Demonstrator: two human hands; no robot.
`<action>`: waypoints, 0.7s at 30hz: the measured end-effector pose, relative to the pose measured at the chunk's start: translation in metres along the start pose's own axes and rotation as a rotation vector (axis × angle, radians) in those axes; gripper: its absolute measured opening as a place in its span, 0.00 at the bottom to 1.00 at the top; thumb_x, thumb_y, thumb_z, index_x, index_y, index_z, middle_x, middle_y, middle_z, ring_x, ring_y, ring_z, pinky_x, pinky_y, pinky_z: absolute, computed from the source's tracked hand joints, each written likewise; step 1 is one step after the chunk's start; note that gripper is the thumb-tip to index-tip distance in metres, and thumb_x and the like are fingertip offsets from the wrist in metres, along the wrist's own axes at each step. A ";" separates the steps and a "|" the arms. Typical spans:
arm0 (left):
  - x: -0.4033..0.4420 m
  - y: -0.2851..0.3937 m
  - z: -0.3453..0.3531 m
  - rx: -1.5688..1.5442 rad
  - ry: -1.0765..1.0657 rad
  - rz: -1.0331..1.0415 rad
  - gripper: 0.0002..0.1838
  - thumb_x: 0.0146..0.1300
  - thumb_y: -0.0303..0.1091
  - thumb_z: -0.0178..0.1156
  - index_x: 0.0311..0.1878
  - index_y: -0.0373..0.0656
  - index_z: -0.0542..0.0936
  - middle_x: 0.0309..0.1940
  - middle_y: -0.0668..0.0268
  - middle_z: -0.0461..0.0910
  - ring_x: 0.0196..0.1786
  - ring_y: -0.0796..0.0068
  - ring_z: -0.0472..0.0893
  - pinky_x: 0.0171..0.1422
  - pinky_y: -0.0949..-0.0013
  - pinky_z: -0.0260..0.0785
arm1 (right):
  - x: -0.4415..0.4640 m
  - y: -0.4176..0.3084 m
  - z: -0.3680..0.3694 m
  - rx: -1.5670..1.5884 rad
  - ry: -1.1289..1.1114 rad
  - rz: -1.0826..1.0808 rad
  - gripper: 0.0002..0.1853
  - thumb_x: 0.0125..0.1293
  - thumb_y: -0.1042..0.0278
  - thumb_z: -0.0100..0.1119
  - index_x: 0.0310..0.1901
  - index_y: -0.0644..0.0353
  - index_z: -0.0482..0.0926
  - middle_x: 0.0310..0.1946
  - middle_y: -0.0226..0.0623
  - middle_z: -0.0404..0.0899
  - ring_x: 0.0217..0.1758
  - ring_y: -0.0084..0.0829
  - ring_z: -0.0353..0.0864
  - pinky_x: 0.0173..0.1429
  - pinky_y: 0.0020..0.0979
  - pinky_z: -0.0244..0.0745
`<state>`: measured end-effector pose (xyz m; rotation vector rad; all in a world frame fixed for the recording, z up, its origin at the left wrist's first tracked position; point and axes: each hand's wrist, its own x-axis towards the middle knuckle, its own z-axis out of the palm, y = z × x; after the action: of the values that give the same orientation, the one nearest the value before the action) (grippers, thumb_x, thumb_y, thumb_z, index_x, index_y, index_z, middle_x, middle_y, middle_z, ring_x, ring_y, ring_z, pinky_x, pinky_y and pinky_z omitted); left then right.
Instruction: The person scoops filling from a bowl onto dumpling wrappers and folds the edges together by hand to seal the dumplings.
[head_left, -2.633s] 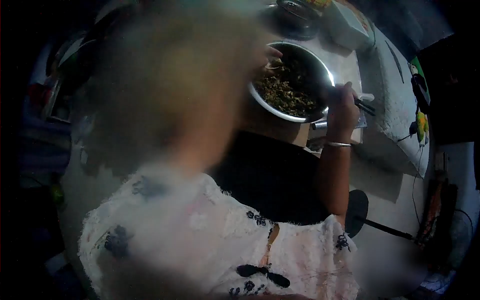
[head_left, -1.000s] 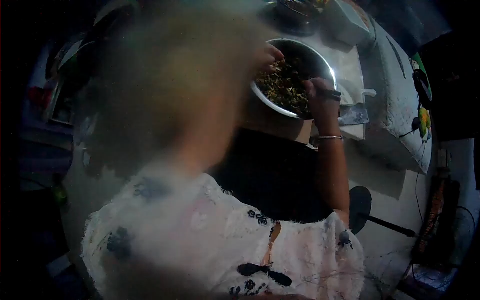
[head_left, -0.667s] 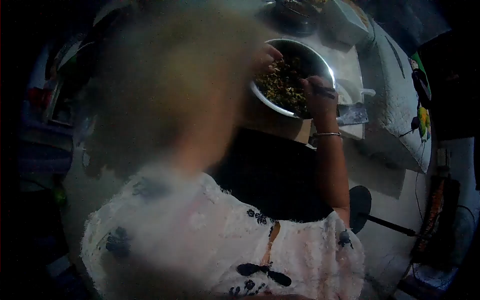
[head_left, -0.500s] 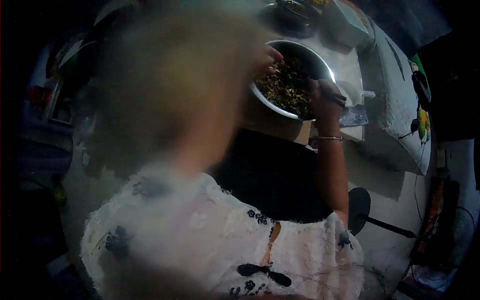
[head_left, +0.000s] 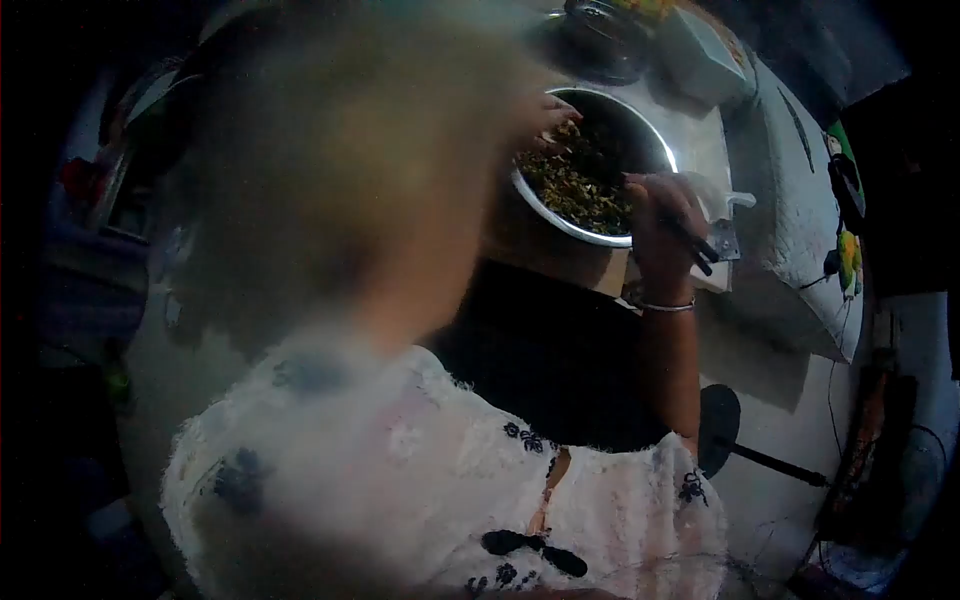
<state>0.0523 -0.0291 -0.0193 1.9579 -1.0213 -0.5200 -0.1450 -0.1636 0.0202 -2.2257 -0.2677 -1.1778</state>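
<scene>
A round metal bowl (head_left: 590,239) with a shiny rim holds a chopped green and yellowish-brown mixture (head_left: 575,190). From the bowl's right side, my right hand (head_left: 665,225) reaches over the rim, its fingers closed around dark chopsticks (head_left: 698,248). Their back ends stick out below the knuckles; the tips are lost in shadow. At the upper left of the bowl, my left hand (head_left: 555,112) has its fingers curled in over the mixture. A large blur covers most of that hand and forearm, so what its fingers hold cannot be made out.
Behind the bowl stand a dark round pan or lid (head_left: 600,45) and a white box (head_left: 700,55). A bulky white block (head_left: 790,200) is to the right. A dark round object with a long handle (head_left: 718,430) is near my right elbow.
My right hand has turned and shifted slightly down, so both back ends of the chopsticks now show. My left hand stays at the upper left of the bowl. The view has shifted a little.
</scene>
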 end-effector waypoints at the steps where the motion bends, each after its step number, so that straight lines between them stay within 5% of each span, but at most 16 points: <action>1: -0.001 0.001 0.001 -0.494 0.015 -0.155 0.19 0.60 0.48 0.61 0.53 0.54 0.78 0.53 0.68 0.75 0.55 0.73 0.75 0.50 0.65 0.74 | 0.000 0.000 0.001 0.001 0.000 -0.001 0.05 0.55 0.69 0.66 0.30 0.60 0.80 0.28 0.37 0.79 0.31 0.31 0.79 0.35 0.28 0.73; 5: 0.000 -0.002 -0.002 -0.302 -0.032 -0.075 0.15 0.61 0.42 0.60 0.51 0.51 0.79 0.50 0.67 0.78 0.51 0.73 0.77 0.51 0.66 0.74 | -0.002 0.001 0.001 0.026 -0.004 -0.009 0.05 0.57 0.69 0.64 0.30 0.61 0.80 0.28 0.37 0.79 0.31 0.31 0.79 0.36 0.28 0.73; 7: 0.005 -0.017 0.003 -0.476 -0.038 -0.028 0.14 0.61 0.36 0.60 0.50 0.47 0.79 0.47 0.65 0.79 0.47 0.73 0.79 0.49 0.66 0.75 | -0.003 0.004 -0.002 0.008 0.014 -0.019 0.05 0.57 0.69 0.64 0.30 0.61 0.80 0.28 0.36 0.79 0.30 0.30 0.78 0.36 0.28 0.73; 11: 0.009 -0.029 0.004 -0.446 -0.009 -0.029 0.13 0.61 0.32 0.59 0.49 0.43 0.79 0.47 0.62 0.79 0.46 0.72 0.80 0.47 0.66 0.76 | -0.013 0.024 -0.010 0.287 0.262 0.237 0.07 0.62 0.70 0.59 0.29 0.65 0.79 0.27 0.36 0.78 0.29 0.26 0.75 0.38 0.27 0.72; 13: 0.001 -0.011 0.006 -0.575 0.012 -0.062 0.13 0.61 0.31 0.59 0.49 0.42 0.79 0.47 0.61 0.79 0.47 0.71 0.79 0.47 0.67 0.77 | -0.012 0.032 -0.014 0.077 0.181 0.315 0.07 0.63 0.70 0.58 0.30 0.65 0.78 0.26 0.36 0.77 0.30 0.27 0.76 0.37 0.28 0.72; 15: -0.001 -0.006 0.004 -0.494 0.025 -0.061 0.13 0.61 0.31 0.59 0.49 0.41 0.79 0.47 0.61 0.78 0.46 0.71 0.79 0.48 0.67 0.77 | -0.009 0.037 -0.010 -0.146 -0.048 0.088 0.05 0.60 0.71 0.60 0.33 0.63 0.78 0.29 0.39 0.78 0.30 0.36 0.77 0.37 0.32 0.72; 21: 0.002 -0.014 0.004 -0.506 0.001 -0.023 0.12 0.61 0.30 0.59 0.48 0.42 0.79 0.47 0.62 0.78 0.47 0.71 0.79 0.50 0.67 0.77 | -0.021 0.033 0.004 -0.086 -0.573 0.199 0.09 0.52 0.78 0.62 0.36 0.61 0.79 0.37 0.42 0.77 0.41 0.42 0.78 0.44 0.36 0.73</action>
<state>0.0569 -0.0285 -0.0331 1.5191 -0.7727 -0.7129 -0.1401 -0.1850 -0.0120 -2.5581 -0.2157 -0.4357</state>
